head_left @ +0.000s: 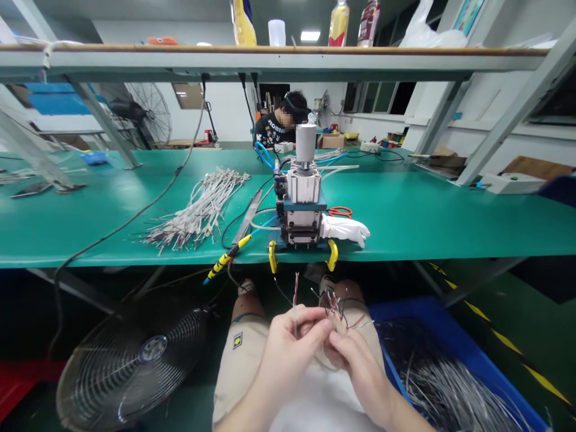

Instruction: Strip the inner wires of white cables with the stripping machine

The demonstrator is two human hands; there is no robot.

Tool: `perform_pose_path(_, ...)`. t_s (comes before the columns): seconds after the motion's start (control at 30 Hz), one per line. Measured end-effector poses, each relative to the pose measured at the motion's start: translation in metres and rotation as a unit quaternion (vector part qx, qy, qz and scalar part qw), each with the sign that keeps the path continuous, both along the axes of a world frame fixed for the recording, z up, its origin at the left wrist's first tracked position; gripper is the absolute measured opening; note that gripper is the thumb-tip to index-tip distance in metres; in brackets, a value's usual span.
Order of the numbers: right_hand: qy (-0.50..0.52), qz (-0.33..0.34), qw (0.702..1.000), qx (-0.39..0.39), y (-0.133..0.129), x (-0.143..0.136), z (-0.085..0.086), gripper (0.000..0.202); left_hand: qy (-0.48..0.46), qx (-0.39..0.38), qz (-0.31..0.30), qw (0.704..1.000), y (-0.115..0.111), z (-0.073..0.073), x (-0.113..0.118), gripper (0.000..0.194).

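Over my lap, my left hand is closed with its fingertips pinched on thin cables. A cable end with red and white wires sticks up from between its fingers. Close beside it, my right hand is closed too, its thumb and fingers pressed on the same small bunch. Fanned-out wire ends in red, black and white rise above both hands. My fingers hide most of the cable sheaths. In front of the hands, a small pneumatic press with yellow handles stands at the edge of the green bench.
A pile of white cables lies on the bench, left of a yellow-and-black air gun. A white glove rests beside the press. Below are a floor fan and a blue bin of cables. Someone sits opposite.
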State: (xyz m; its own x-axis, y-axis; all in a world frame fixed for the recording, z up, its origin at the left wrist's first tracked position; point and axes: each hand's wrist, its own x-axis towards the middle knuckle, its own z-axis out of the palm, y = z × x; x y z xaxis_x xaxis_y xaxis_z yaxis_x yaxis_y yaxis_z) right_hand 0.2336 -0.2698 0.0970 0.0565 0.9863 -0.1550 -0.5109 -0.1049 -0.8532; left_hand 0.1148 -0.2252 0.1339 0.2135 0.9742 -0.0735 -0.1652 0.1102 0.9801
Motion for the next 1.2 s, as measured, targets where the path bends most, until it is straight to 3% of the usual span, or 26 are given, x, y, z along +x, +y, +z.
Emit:
perform_pose_path(0.2,0.011,-0.094,0.995,0.037,0.016,0.002,0.003,0.036,-0.065,0.015,0.005,0.998,-0.005,-0.004,-0.001,0.025)
perform_pose_path(0.37,0.050,-0.146,0.987,0.034,0.033,0.015,0.011,0.033,-0.123,0.006,0.025,0.992,0.014,0.011,-0.011,0.026)
perform_pose_path(0.53,0.012,-0.146,0.989,0.032,0.044,0.019,0.023,0.026,-0.158,0.013,0.023,0.987,0.030,0.020,-0.018,0.031)
perform_pose_path(0.7,-0.040,-0.113,0.992,0.047,0.046,0.007,0.040,0.034,-0.167,-0.031,-0.011,0.985,0.016,0.010,-0.005,0.039)
perform_pose_path(0.83,-0.115,-0.087,0.985,0.091,0.048,0.003,0.048,0.018,-0.173,-0.055,-0.021,0.983,0.008,0.007,0.001,0.043)
perform_pose_path(0.97,-0.153,-0.079,0.978,0.116,0.050,0.004,0.048,0.007,-0.174,-0.066,-0.020,0.982,0.006,0.007,-0.001,0.043)
perform_pose_path(1.2,-0.129,-0.075,0.985,0.083,0.049,0.004,0.039,0.014,-0.205,-0.081,-0.017,0.975,0.003,0.005,0.002,0.041)
